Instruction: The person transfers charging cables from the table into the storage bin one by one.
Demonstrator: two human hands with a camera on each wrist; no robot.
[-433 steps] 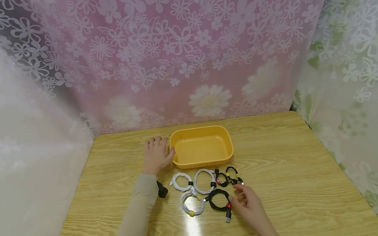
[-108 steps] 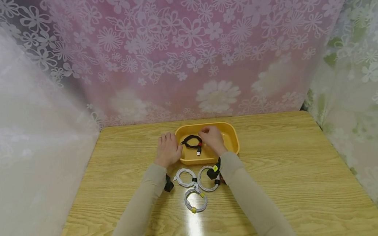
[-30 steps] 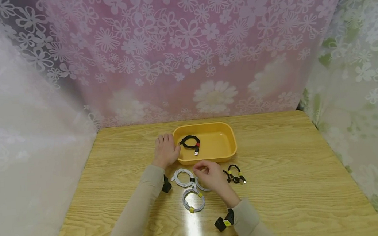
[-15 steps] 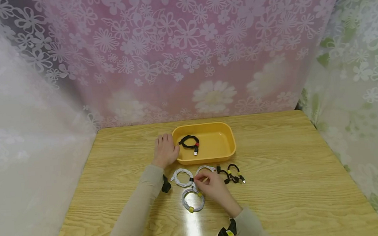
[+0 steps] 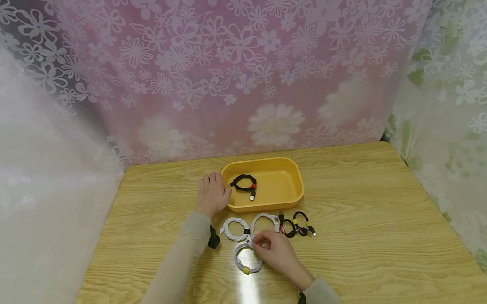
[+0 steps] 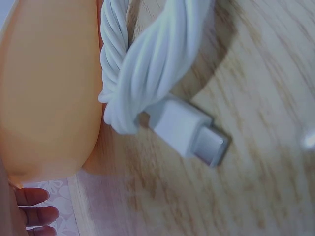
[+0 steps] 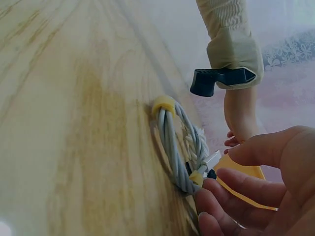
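Observation:
My left hand (image 5: 213,194) rests at the left end of the yellow tray (image 5: 268,207), its fingers relaxed on the table side. A coiled black cable (image 5: 252,178) with a red tie lies inside. My right hand (image 5: 277,251) is bent over the grey coiled cable (image 5: 236,261), which has yellow ties. In the right wrist view, the thumb and fingers of this hand (image 7: 275,172) are close around the white connector (image 7: 211,160), with a gap between thumb and forefinger; contact is unclear. The grey coil (image 7: 170,142) lies on the table.
Two white coiled cables (image 5: 227,229) (image 5: 263,214) lie below the tray, with two small black ones (image 5: 289,235) (image 5: 300,213) to their right. The left wrist view shows a white cable (image 6: 152,59) beside the tray wall (image 6: 49,88). Curtains surround the wooden table (image 5: 380,232).
The black cable with the red tie went from the table into the tray. My right hand has left the tray and come down past the white cables to the grey coil. My left hand stays at the tray.

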